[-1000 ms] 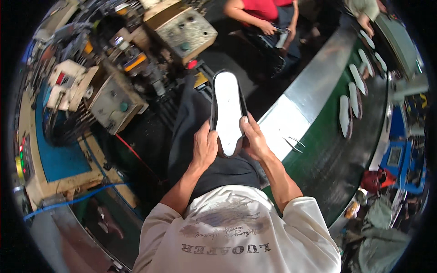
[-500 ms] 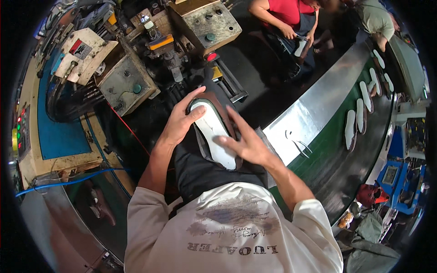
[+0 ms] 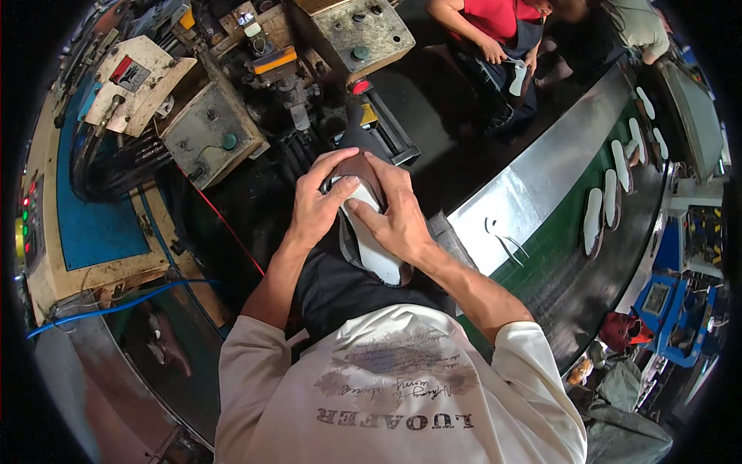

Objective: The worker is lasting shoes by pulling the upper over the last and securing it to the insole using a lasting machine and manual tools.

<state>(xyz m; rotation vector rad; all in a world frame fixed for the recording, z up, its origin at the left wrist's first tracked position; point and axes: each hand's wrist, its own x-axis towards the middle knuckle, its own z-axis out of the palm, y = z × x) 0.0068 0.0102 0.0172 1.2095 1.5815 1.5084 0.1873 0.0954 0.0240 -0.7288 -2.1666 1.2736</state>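
A brown shoe upper with a white insole board (image 3: 376,257) facing up rests over my lap, its toe pointing away from me. My left hand (image 3: 317,207) grips the toe end from the left, thumb on the white board and fingers round the brown edge. From the right, my right hand (image 3: 399,214) wraps the same end, its thumb also pressed on the board. Both hands partly cover the toe. The heel end lies free of the hands, near my shirt.
A machine with grimy control boxes (image 3: 212,131) stands ahead and left. On the right, a green conveyor belt (image 3: 533,286) carries several shoe uppers (image 3: 593,220) beside a metal ledge (image 3: 506,201). Tweezers (image 3: 506,241) lie there. Across, a person in red (image 3: 495,35) holds another upper.
My right hand has moved forward from the middle of the shoe upper to its toe and closed round it. My left hand keeps its hold at the toe.
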